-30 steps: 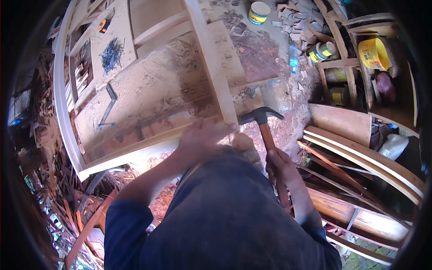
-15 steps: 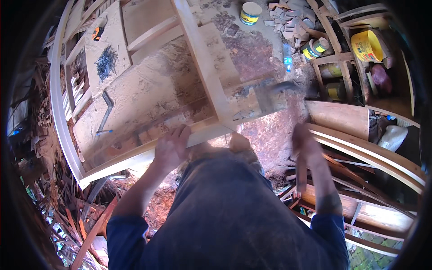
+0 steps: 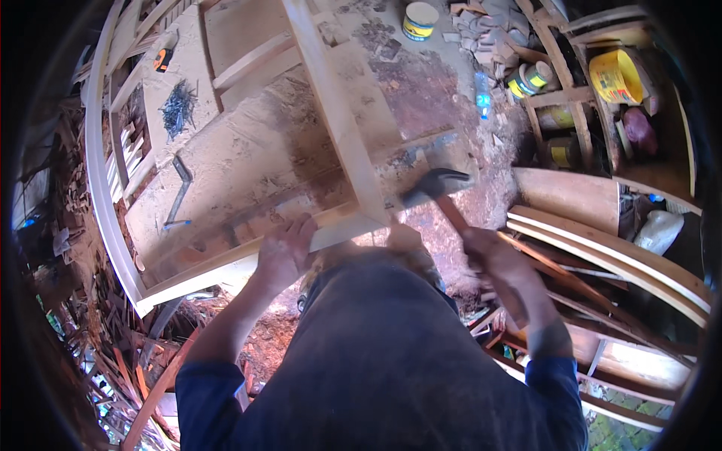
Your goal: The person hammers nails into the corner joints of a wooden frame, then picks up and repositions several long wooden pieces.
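Head view, only one. Hammer (image 3: 454,214) is right of centre. Long axis runs on a diagonal: head end up and left, handle butt down and right, toward the lower right of the frame. Claw points right; striking face points left and slightly down, at the corner joint where the long beam (image 3: 329,105) meets the front rail (image 3: 226,264). Face is near that joint; some blur, can't tell if touching.

Right hand (image 3: 498,257) is closed round the handle, butt end sticking out below the fist. Left hand (image 3: 286,248), centre-left, has fingers bent over the front rail; underside hidden, so can't tell if it's clamping or just resting.

Front rail axis: lower left up to centre. Beam axis: top centre down to that same joint, leaning slightly right at the bottom.

Upper left: orange-and-black tape measure (image 3: 162,60), loose nail pile (image 3: 178,109) just below it, then an angled metal tool (image 3: 180,192) with a blue end, all on the sheet surface. Upper right: lidded tub (image 3: 420,22), clear bottle (image 3: 482,96), yellow bucket (image 3: 617,77). Stacked planks (image 3: 602,259) at right, sloping down to the right edge.
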{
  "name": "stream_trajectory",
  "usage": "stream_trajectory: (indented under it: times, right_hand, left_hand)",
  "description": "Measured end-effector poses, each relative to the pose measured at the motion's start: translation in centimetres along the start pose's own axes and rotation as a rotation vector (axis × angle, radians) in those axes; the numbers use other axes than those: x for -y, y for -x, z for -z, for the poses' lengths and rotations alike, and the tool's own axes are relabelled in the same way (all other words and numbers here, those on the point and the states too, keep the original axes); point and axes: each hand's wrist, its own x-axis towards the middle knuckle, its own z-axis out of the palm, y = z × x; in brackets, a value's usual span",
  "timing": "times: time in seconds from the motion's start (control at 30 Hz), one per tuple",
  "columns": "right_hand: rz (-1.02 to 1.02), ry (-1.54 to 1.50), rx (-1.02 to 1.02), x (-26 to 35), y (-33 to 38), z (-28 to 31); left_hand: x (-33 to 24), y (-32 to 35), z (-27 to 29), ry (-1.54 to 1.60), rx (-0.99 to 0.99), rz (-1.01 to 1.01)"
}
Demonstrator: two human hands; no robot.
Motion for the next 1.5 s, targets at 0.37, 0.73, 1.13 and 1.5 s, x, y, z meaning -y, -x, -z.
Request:
stream_trajectory:
  times: [0.37,0.73,1.13,1.5]
  right_hand:
    - [0.843,0.405,-0.426,-8.6,-7.6,4.3]
    - [0.715,-0.207,-0.562,-4.1,-4.0,7.1]
    - [0.824,-0.497,-0.537,-5.2,-0.3,7.8]
    - [0.556,-0.607,-0.566,-4.9,5.9,6.9]
  left_hand:
    - [-0.3,-0.2,0.3,0.009,0.004,-0.026]
    - [-0.4,-0.6,0.1,0.008,-0.026,-0.060]
    - [-0.1,0.1,0.3,0.007,-0.087,-0.083]
    - [1.1,1.4,-1.0,-0.024,0.010,-0.029]
